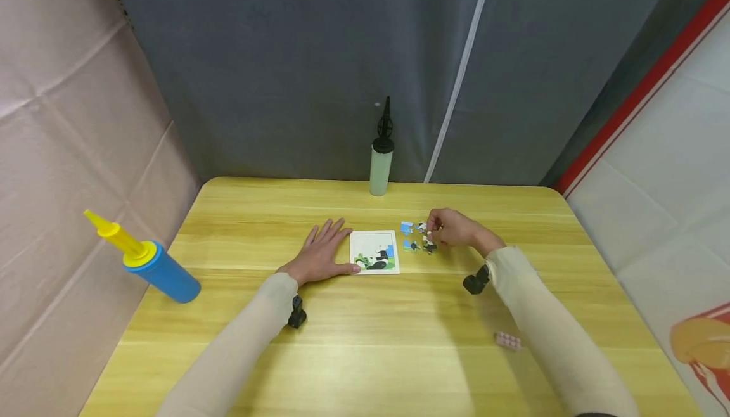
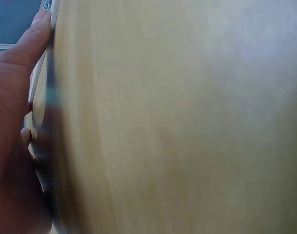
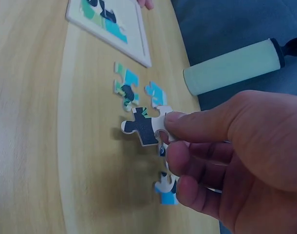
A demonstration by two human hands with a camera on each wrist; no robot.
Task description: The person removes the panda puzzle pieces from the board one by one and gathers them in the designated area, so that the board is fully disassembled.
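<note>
A white puzzle tray (image 1: 371,241) lies on the table, its lower part filled with joined panda pieces (image 1: 379,260). My left hand (image 1: 320,255) rests flat at the tray's left side, fingers spread, thumb at the lower left corner. Right of the tray, my right hand (image 1: 453,227) pinches a black-and-white puzzle piece (image 3: 144,126) between thumb and fingers, held over the loose pieces. Those loose puzzle pieces (image 3: 127,83) show blue, green, black and white; some are partly hidden behind the right hand's fingers. In the left wrist view, mostly bare tabletop shows beside the thumb (image 2: 29,46).
A pale green hand pump (image 1: 380,166) with a black top stands at the table's back edge. On the left is a blue pump (image 1: 168,274) with a yellow nozzle. A small pink studded block (image 1: 508,341) lies near the right forearm. A grey curtain (image 1: 296,75) hangs behind.
</note>
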